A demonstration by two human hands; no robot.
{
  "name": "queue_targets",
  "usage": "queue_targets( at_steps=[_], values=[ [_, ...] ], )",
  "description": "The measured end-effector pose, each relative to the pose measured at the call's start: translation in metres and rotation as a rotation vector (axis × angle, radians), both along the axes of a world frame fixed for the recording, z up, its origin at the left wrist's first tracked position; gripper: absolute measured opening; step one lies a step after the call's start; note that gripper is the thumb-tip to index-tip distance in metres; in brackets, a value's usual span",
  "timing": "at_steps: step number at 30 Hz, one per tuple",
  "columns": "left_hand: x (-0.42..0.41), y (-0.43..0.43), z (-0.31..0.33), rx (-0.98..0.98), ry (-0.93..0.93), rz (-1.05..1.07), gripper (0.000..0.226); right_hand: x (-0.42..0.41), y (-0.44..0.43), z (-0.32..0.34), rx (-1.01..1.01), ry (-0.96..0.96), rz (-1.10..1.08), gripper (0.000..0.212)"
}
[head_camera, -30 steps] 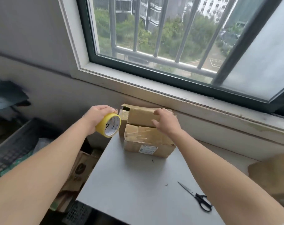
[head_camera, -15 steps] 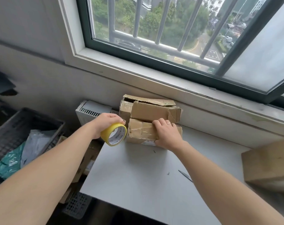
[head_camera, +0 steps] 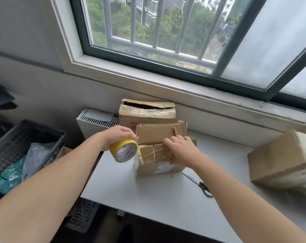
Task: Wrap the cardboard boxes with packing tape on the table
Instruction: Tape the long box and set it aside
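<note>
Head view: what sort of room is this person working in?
Likely a home room used for packing: a barred window overlooks apartment blocks, a radiator stands beneath, and worn cardboard boxes sit on the table.

The right forearm [head_camera: 236, 192] hid part of the scissors [head_camera: 203, 187]. The frame's right edge cut off the side box [head_camera: 278, 160]; the label [head_camera: 162, 170] on the front box [head_camera: 148, 156] was unreadable.
</note>
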State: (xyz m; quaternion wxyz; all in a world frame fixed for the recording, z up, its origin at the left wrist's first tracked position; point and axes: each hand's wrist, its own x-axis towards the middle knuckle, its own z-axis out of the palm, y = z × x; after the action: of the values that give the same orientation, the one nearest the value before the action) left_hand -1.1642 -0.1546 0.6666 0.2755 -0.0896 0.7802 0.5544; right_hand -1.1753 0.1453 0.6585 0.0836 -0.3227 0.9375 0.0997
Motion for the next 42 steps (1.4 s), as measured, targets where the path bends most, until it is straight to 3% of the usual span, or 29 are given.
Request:
queue_targets(
  at_steps=[4,8,16,20,23,27,33,42],
  values=[
    [0.014,0.027,0.002,-0.039,0.018,-0.032,0.011,0.033,0.023,-0.015,-0.043,-0.015,-0.02,0.08],
    [0.028,0.048,0.009,-0.047,0.048,-0.013,0.01,0.058,0.043,-0.036,-0.22,0.147,-0.004,0.08],
    [0.049,0.055,0.011,-0.114,0.136,0.062,0.011,0.072,0.063,-0.04,-0.428,0.391,-0.043,0.03],
    [0.051,0.06,0.011,-0.097,0.274,-0.009,0.01,0.071,0.062,-0.042,-0.412,0.304,-0.064,0.013],
    [0.043,0.067,0.014,-0.126,0.346,-0.133,0.01,0.071,0.055,-0.035,-0.383,0.12,-0.117,0.018],
    [0.035,0.072,0.016,-0.117,0.446,-0.371,0.015,0.065,0.048,-0.03,-0.38,0.064,-0.314,0.021],
    [0.023,0.041,0.023,-0.144,0.468,-0.441,0.013,0.046,0.024,-0.024,-0.437,0.167,-0.272,0.01],
    [-0.009,0.003,0.033,-0.181,0.41,-0.561,0.017,0.02,-0.022,-0.003,-0.385,-0.068,-0.412,0.018]
  ],
)
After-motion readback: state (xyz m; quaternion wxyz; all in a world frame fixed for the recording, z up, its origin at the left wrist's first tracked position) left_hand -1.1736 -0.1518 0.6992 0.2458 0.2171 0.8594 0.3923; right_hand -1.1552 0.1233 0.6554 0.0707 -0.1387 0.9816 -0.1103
